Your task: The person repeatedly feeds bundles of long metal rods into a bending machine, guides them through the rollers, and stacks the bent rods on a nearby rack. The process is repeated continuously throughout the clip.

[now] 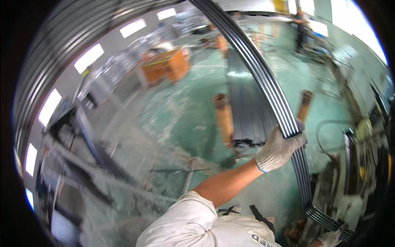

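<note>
A bundle of several long, thin, dark metal bars [267,78] runs from the top of the view down past my left hand to the lower right, bowed by the lens. My left hand [276,149], in a pale knit work glove, reaches across and closes around the bundle at its middle. Near the lower right rim, my right hand [330,238], also gloved, is closed around the bundle's lower stretch; part of it is cut off. Behind the bundle lies a stack of long dark bars [249,103].
Upright orange posts [223,117] flank the stack on the green floor [181,111]. An orange bin [168,66] stands at the back left. Dark metal framing [92,144] is blurred at left. Machinery [354,164] lines the right side. Another person [299,33] stands far back.
</note>
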Tool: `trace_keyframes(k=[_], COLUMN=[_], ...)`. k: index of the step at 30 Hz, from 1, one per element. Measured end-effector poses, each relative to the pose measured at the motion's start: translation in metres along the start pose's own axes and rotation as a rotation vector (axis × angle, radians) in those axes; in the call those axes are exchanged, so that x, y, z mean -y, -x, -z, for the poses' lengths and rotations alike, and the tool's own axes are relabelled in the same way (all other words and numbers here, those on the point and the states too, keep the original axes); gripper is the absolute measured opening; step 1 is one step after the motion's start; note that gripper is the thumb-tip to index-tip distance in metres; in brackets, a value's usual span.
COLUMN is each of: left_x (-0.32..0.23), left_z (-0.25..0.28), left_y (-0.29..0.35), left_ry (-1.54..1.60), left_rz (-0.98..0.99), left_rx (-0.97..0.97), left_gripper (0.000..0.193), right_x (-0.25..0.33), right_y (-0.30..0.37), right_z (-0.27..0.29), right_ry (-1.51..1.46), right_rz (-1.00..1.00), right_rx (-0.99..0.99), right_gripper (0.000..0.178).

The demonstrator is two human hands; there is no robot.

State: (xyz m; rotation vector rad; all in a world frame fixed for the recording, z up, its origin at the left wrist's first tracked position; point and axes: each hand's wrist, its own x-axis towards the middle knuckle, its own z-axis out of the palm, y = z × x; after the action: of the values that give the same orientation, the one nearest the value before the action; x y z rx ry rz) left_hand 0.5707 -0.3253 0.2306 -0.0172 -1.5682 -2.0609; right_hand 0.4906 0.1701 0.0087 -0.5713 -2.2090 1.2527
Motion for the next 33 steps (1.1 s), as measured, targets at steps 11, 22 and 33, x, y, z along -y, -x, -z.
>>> trace_keyframes(k=[11,22,33], left_x=[-0.118,-0.21,-0.313], left_z=[0.191,0.344,0.47], left_y=[0.203,0.3,0.354], left_ry=[-0.024,0.015,0.174], left_rz=[-0.31,-0.545,-0.785], left_rx=[-0.928,-1.183,-1.035], left_gripper=[0.023,0.021,0.016], right_x=[0.281,0.444,0.682], right_y=[0.156,0.349,0.518], right_z=[-0.215,-0.298,-0.296], right_ry=[-0.738,-0.76,-0.885], right_rz=[0.142,0.525,1.228], right_rx=[0.733,1.003,0.61], right_gripper=[0.053,0.043,0.042])
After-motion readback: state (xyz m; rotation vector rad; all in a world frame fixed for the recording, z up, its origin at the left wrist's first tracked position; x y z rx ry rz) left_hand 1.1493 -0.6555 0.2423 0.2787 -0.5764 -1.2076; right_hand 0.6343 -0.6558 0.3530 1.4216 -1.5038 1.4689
